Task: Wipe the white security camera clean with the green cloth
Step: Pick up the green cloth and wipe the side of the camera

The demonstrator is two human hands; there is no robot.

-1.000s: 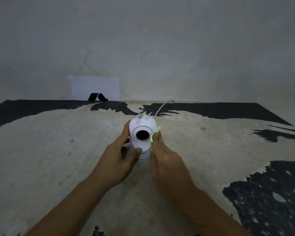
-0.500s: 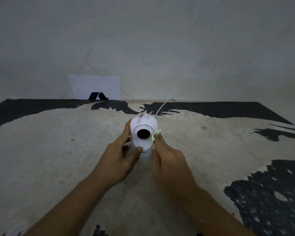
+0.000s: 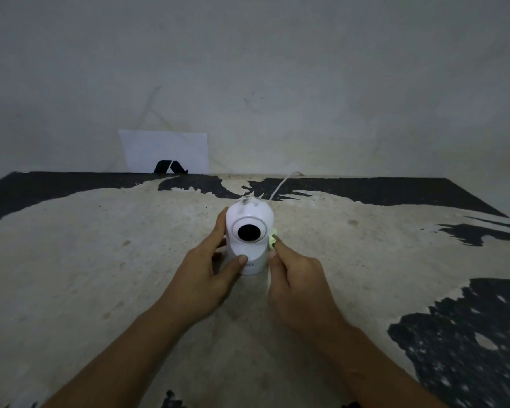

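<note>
The white security camera point(image 3: 249, 219) stands upright on the worn table, its dark round lens facing me and grey dirt smudges on its dome top. My left hand point(image 3: 202, 278) grips its left side, thumb across the base front. My right hand point(image 3: 296, 278) presses the green cloth point(image 3: 272, 239) against the camera's right side; only a small light-green tip of cloth shows above my fingers.
A white cable point(image 3: 283, 184) runs from behind the camera to the back edge. A white sheet with a black logo point(image 3: 165, 151) leans on the wall. The table point(image 3: 100, 260) is beige with black patches, its worn coating dark at right.
The green cloth tip in my right hand has slid slightly down along the camera's right side. My left hand keeps the same grip.
</note>
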